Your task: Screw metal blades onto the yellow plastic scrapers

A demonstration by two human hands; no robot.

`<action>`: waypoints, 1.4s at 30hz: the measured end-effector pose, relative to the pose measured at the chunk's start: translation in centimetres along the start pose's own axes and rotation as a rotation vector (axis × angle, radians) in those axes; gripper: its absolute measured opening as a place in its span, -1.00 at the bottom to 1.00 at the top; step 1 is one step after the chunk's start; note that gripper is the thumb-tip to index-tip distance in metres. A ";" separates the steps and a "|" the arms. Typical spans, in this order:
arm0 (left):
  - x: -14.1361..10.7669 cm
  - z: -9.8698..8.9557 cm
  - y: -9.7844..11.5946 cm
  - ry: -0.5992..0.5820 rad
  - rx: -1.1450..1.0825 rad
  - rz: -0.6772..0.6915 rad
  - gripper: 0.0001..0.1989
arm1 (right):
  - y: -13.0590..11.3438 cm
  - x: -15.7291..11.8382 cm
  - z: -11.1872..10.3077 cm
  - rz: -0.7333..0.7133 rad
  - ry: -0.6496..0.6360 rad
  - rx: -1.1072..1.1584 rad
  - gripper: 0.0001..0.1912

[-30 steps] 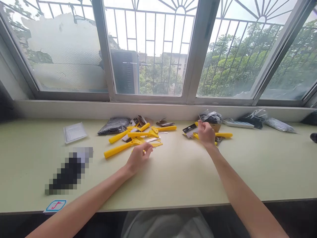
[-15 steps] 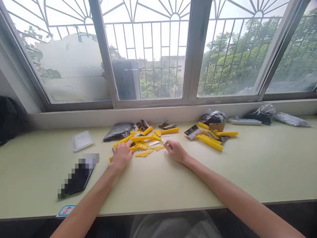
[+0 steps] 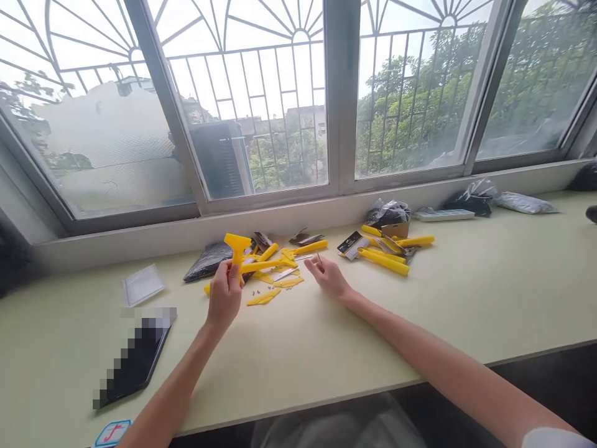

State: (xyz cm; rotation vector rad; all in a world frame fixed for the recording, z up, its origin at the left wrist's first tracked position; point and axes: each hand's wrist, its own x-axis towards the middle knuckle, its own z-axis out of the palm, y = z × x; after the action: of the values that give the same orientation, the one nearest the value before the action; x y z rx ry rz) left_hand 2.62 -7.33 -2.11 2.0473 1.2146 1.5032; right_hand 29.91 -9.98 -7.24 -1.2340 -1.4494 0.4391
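Observation:
My left hand (image 3: 226,292) is wrapped round a yellow plastic scraper (image 3: 237,246), holding it upright above the table with its wide T-shaped head on top. Closed in a pinch, my right hand (image 3: 326,277) grips a thin metal tool (image 3: 319,257), of which only a short piece shows. Between the hands lie more yellow scrapers (image 3: 265,265), a pale flat blade (image 3: 285,274), several tiny screws (image 3: 256,292) and yellow triangular plates (image 3: 263,298).
More yellow scrapers (image 3: 385,261) with a black-and-white card (image 3: 353,245) lie to the right. A black plastic packet (image 3: 208,261) sits at the back left. Nearer are a clear packet (image 3: 143,285) and a dark phone-like slab (image 3: 140,361). Bags (image 3: 471,196) line the window.
My left hand has lifted a yellow scraper off the pile and turned it upright. My right hand has drawn slightly away from the small parts. The camera view has tilted.

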 end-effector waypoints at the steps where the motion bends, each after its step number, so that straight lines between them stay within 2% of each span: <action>1: -0.1 0.7 0.9 -0.022 -0.180 -0.048 -0.71 | -0.7 -0.3 0.4 -0.012 -0.002 0.010 -0.45; 4: -0.4 4.5 3.4 -0.140 -0.594 -0.142 -0.65 | -2.9 -0.9 1.2 -0.054 0.022 0.118 -0.48; 7: -1.5 9.6 5.3 -0.248 -0.768 -0.248 -0.55 | -4.2 -0.8 0.8 -0.030 0.099 0.277 -0.49; 10: -3.1 14.0 6.3 -0.251 -0.893 -0.240 -0.54 | -4.0 -0.5 -0.7 -0.073 0.137 0.232 -0.55; 12: -4.1 15.7 6.5 -0.262 -0.932 -0.226 -0.53 | -3.6 -0.4 -1.7 -0.123 0.119 0.122 -0.61; 14: -4.7 16.4 6.4 -0.239 -0.858 -0.217 -0.55 | -3.1 -0.2 -2.3 -0.108 0.089 0.036 -0.63; 16: -5.0 16.2 6.1 -0.269 -0.725 -0.191 -0.57 | -2.6 0.2 -2.7 -0.057 0.068 -0.018 -0.62; 19: -4.6 14.6 5.3 -0.400 -0.477 -0.100 -0.65 | -1.4 0.9 -3.3 -0.005 0.051 -0.075 -0.72; 21: -4.1 12.7 4.3 -0.416 -0.251 0.037 -0.75 | -0.5 1.3 -3.8 0.035 0.058 -0.101 -0.76; 23: -3.2 10.2 2.8 -0.366 0.012 0.247 -0.83 | 0.3 1.4 -4.4 0.075 0.076 -0.147 -0.77; 26: -1.5 6.3 0.2 -0.334 0.294 0.479 -0.83 | 0.7 1.4 -4.9 0.098 0.115 -0.229 -0.78; 28: -0.4 4.3 -1.4 -0.316 0.356 0.506 -0.83 | 0.5 1.3 -4.7 0.091 0.138 -0.273 -0.79; 30: 0.3 3.1 -2.2 -0.357 0.364 0.478 -0.77 | 0.0 1.1 -4.3 0.081 0.134 -0.286 -0.79; 32: 0.5 2.9 -2.3 -0.415 0.380 0.444 -0.72 | -0.6 0.9 -3.8 0.078 0.095 -0.263 -0.79; 34: 0.4 3.6 -2.0 -0.443 0.424 0.428 -0.69 | -1.2 0.7 -3.3 0.091 0.034 -0.206 -0.77; 39: 1.2 6.7 -1.2 -0.404 0.557 0.352 -0.79 | -2.2 0.6 -3.2 0.222 -0.107 -0.003 -0.73; 42: 3.1 8.4 -1.1 -0.474 0.627 0.285 -0.79 | -2.1 0.8 -3.6 0.346 -0.197 0.089 -0.70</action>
State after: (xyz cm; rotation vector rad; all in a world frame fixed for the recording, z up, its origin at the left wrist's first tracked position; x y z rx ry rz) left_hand 9.90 -2.46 -4.31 2.8641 1.3354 0.6773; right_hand 32.33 -11.43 -3.99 -1.4039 -1.3632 0.8714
